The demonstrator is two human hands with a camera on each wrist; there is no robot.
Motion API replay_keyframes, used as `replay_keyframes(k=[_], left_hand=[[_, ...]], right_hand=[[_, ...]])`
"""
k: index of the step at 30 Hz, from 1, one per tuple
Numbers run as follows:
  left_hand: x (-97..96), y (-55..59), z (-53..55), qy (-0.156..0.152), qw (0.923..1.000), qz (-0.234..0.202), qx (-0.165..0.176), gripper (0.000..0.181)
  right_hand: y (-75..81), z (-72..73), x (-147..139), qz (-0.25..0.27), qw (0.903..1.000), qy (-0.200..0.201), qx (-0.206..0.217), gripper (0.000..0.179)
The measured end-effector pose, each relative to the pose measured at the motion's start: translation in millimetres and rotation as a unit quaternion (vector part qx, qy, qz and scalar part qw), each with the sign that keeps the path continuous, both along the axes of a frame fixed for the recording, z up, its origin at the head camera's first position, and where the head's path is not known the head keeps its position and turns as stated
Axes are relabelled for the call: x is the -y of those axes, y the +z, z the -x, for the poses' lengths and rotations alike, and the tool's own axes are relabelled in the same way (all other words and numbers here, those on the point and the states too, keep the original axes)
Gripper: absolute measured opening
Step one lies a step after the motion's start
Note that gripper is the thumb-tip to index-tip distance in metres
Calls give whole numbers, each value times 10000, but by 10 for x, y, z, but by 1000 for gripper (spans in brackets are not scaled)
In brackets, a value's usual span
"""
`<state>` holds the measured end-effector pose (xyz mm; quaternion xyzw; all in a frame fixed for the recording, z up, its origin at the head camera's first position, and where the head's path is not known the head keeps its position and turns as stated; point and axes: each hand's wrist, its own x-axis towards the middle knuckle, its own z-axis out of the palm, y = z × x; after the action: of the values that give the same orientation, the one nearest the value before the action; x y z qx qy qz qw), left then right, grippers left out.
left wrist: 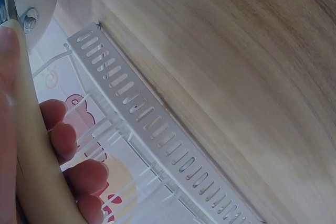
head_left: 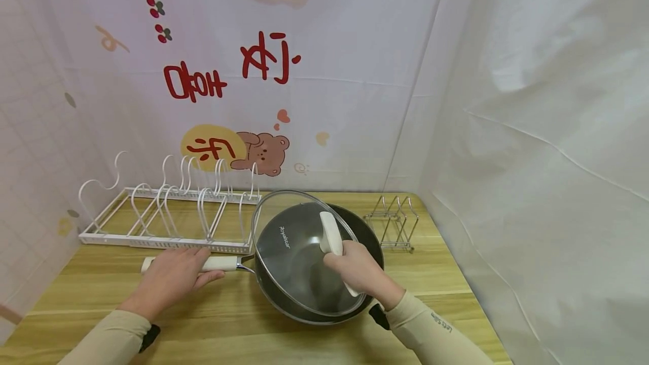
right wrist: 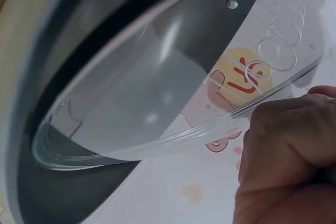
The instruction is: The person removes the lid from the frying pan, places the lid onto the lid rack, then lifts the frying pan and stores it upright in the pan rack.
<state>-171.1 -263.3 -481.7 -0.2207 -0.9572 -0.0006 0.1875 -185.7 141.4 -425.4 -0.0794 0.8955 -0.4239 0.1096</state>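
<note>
A dark grey wok (head_left: 372,235) stands on the wooden table, its cream handle (head_left: 220,263) pointing left. My left hand (head_left: 174,276) grips that handle; in the left wrist view its fingertips (left wrist: 86,177) curl round the underside. Over the wok, a clear glass lid (head_left: 304,235) is held at a tilt, its upper-left edge standing out past the wok's rim. My right hand (head_left: 357,266) holds the lid's long cream handle (head_left: 332,232). In the right wrist view, part of the lid's rim (right wrist: 84,162) shows against the wok's inner wall; whether they touch I cannot tell.
Behind the left hand stands a white wire rack (head_left: 167,241) with upright loops, close to the wok's handle. A small metal rack (head_left: 398,224) is at the back right, beside the wok. Printed cloth hangs behind the table (head_left: 243,320), and pale sheeting on the right.
</note>
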Motion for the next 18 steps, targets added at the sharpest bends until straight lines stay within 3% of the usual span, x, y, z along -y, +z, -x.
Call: replay_keyframes(k=[18], left_hand=[[-7,4,1,10,10000,50,-30,53]], right_hand=[[-30,6,-39,557,9981,-31,272,22]])
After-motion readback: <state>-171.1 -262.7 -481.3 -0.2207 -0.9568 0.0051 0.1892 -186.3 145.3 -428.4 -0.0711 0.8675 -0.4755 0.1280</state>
